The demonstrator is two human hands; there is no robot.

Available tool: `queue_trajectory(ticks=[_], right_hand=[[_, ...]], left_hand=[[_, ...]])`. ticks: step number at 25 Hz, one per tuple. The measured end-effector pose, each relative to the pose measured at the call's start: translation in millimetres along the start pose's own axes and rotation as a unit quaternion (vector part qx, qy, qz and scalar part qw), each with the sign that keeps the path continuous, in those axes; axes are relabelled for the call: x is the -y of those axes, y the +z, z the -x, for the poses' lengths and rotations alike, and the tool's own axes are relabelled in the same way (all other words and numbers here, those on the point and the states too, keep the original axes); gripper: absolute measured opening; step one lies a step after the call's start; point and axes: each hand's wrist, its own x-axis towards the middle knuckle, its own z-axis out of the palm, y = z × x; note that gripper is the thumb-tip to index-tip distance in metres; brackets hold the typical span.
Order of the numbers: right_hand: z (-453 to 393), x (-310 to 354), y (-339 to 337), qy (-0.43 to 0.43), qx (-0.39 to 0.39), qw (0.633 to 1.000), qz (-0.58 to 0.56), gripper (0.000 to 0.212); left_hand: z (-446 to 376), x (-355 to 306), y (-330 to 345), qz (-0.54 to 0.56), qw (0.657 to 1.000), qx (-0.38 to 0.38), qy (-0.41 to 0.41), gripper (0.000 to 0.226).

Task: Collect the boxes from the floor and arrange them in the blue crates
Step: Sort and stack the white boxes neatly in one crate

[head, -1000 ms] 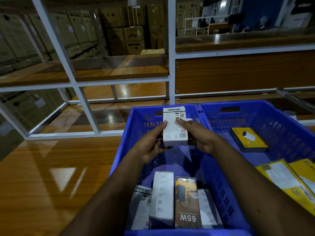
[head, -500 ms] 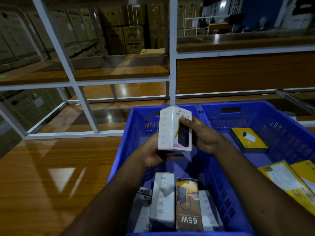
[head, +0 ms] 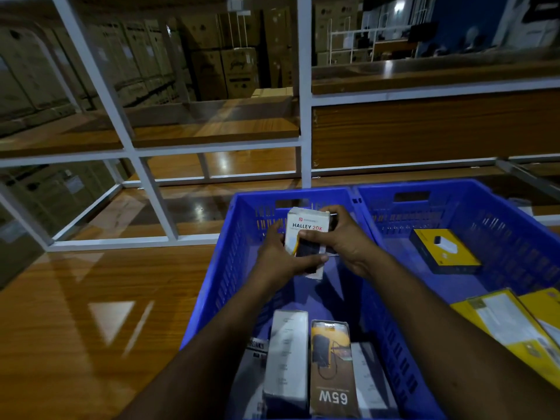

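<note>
Since a moment ago you have turned the box (head: 307,227) front-up and lowered it into the left crate (head: 212,286). Both your left hand (head: 280,259) and right hand (head: 345,237) clamp it. The crates rest on a glossy wooden shelf (head: 75,313); cartons (head: 230,71) are stacked behind.

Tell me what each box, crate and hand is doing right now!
HALLEY 20K box: held over the left crate by both hands.
Left hand: grips the box.
Right hand: grips the box.
Left crate: partly filled.
65W box: lying in the left crate.
Right crate: holds yellow boxes.
</note>
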Motion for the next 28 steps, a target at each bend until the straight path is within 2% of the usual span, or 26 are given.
queue_trajectory(ticks=[2, 4, 7, 8, 10, 12, 18, 24, 28], right_hand=[[-1, -1, 4, -0.004, -0.005, 1.000, 0.016, 0.066], [-3, 0, 5, 0.000, -0.008, 0.999, 0.032, 0.064], [-11, 1, -1, 0.021, -0.036, 0.999, 0.001, 0.058], [-15, 0, -5, 0.030, -0.062, 0.998, -0.009, 0.056], [-22, -2, -13, 0.041, -0.112, 0.993, -0.027, 0.041], [-25, -6, -16, 0.049, -0.128, 0.990, -0.015, 0.025], [-27, -10, -14, 0.056, -0.114, 0.991, 0.027, 0.030], [-24, -9, -14, 0.044, -0.116, 0.992, 0.012, 0.021], [-24, -9, -14, 0.036, -0.106, 0.994, 0.016, 0.017]], left_hand=[[-10, 12, 9, -0.141, 0.988, -0.059, 0.031, 0.092], [-18, 29, 16, -0.213, 0.972, -0.092, 0.025, 0.083], [-28, 39, 12, -0.149, 0.977, -0.144, -0.040, 0.068], [-31, 39, 9, -0.149, 0.973, -0.163, -0.075, 0.071], [-40, 41, 2, -0.201, 0.948, -0.199, -0.149, 0.092], [-51, 46, 1, -0.208, 0.938, -0.213, -0.175, 0.099], [-91, 69, 3, -0.187, 0.937, -0.236, -0.178, 0.103], [-107, 68, 20, -0.239, 0.919, -0.243, -0.201, 0.087], [-119, 84, 26, -0.190, 0.936, -0.234, -0.180, 0.083]])
